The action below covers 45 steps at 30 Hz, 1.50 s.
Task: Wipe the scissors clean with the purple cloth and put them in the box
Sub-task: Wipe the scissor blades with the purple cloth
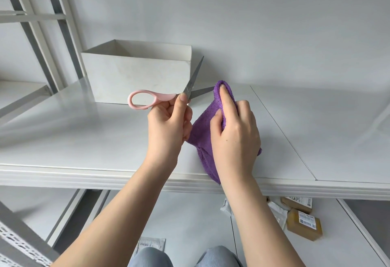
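White tabletop (88, 140) against a plain pale wall, metal shelving frame at 9 to 10 o'clock. Open white box (137, 76) sits at 11 o'clock on the tabletop; only a strip of its inner walls shows, contents not visible from this angle. Scissors (168, 95) are held in the air near centre, just in front of the box's right corner, blades spread: one points up toward 1 o'clock, the other toward 3 o'clock into the cloth. Left hand (168, 125) pinches them near the pivot, thumb on the pink handle base, the handle loop sticking out to 9 o'clock. Right hand (234, 135) grips the purple cloth (204, 131) bunched up, index finger pressing a fold onto the tip of the lower blade; the rest of the cloth hangs down past the table edge toward 6 o'clock. Handling call: scissors look light, rigid, with sharp edges and tips, so hold by the plastic handle or pivot and wipe spine to tip, away from the edge. Cloth is soft terry, grippy, drapes easily. Small cardboard parcels (304, 222) lie on the floor at 5 o'clock.
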### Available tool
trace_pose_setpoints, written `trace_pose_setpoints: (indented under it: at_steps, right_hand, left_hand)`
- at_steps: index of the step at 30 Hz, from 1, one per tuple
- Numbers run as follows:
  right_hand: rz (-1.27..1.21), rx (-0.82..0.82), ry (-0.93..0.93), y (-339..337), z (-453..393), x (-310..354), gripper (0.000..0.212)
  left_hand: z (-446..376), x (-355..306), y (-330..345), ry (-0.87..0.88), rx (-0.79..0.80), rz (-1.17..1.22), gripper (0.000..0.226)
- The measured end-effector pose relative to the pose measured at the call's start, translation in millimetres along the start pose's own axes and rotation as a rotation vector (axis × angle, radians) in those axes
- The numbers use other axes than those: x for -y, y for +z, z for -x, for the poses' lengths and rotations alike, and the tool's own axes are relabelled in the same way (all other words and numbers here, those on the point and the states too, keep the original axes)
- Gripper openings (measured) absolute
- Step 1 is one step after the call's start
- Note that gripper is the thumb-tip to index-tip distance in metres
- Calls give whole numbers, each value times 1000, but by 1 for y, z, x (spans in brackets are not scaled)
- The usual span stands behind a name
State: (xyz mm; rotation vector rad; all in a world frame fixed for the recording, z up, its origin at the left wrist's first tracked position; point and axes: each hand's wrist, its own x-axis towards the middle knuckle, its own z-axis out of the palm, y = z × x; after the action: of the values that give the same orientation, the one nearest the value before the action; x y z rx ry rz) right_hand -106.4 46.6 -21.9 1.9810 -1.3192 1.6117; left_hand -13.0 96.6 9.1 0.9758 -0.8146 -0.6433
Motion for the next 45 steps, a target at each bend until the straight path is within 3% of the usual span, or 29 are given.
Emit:
trace_pose_setpoints:
  at_steps: [10,18,23,29,38,45]
  right_hand:
    - [-30,46,-192,-3,11,16,43]
    - [41,39,16,-2,-5,-8,46]
    - [-4,-10,32,-9,-3,-5,43]
    - [-27,66,-193,-6,6,14,43]
    - [32,80,-37,-2,-2,-2,46]
    - [-45,106,-216,-8,2,10,47]
  left_hand:
    - [-3,-3,4,19,16,-58,39]
    - [-2,-3,-2,16,-21,-109,25]
    - [-6,-5,0,38,-22,-148,22]
    - [-4,2,4,30,-16,-209,42]
    - [-3,-4,0,-18,41,-186,24]
    - [-5,-1,-1,-39,56,-225,42]
